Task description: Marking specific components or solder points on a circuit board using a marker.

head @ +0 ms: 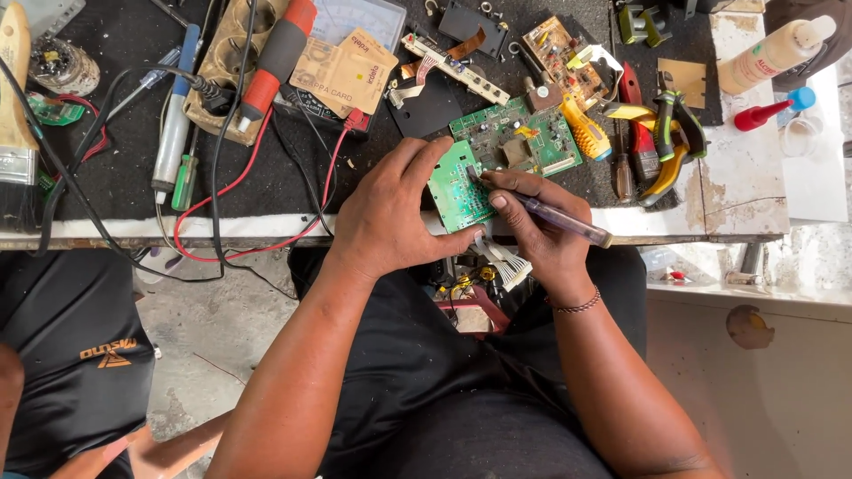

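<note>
My left hand [390, 213] grips a small green circuit board [457, 188] by its edge, just above the table's front edge. My right hand [532, 226] holds a thin screwdriver with a clear handle [568, 222] like a pen, its tip touching the board's upper right part. White ribbon wires [506, 262] hang below the board between my hands. A larger green circuit board [519, 142] lies on the black mat just behind the one I hold.
The black mat [115, 168] carries red and black cables [222, 186], a soldering iron [271, 62], screwdrivers [173, 133], pliers [674, 133], more circuit boards [559, 49] and a brush [13, 98]. A glue bottle [772, 53] stands far right. Another person's dark-clothed body [75, 355] is at lower left.
</note>
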